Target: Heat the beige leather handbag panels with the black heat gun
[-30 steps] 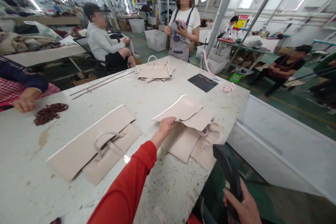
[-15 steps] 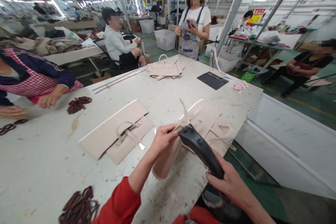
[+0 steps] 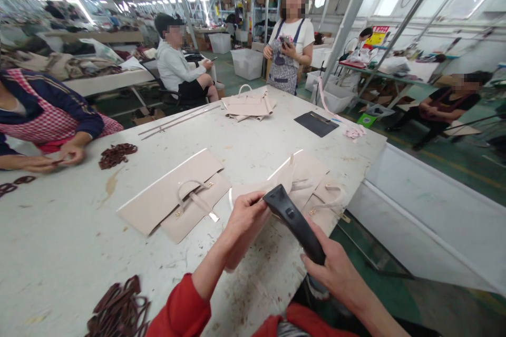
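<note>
My left hand point(image 3: 247, 216) is closed, pinching the edge of a beige leather bag panel point(image 3: 253, 239) that hangs curved below the fingers. My right hand point(image 3: 332, 263) wraps round the handle of a black curved hand tool point(image 3: 294, 221). The broad head of this tool meets the panel's edge right beside my left fingertips; its exact kind does not show. Just behind my hands lies another beige bag piece point(image 3: 332, 195) with a handle strap. To the left, a flat beige bag panel point(image 3: 182, 195) with a strap handle and small gold-coloured fittings rests on the table.
The white table point(image 3: 71, 253) carries dark brown strap bundles point(image 3: 118, 308), another beige bag piece point(image 3: 249, 105) and a black mat point(image 3: 316, 124). A co-worker's hands point(image 3: 59, 160) handle brown strips at left. White panels point(image 3: 430, 221) stand beyond the table's right edge.
The black tool and my right hand have shifted slightly left and down. The panel's upper part has swung over at my left fingers. The co-worker's hands have come together.
</note>
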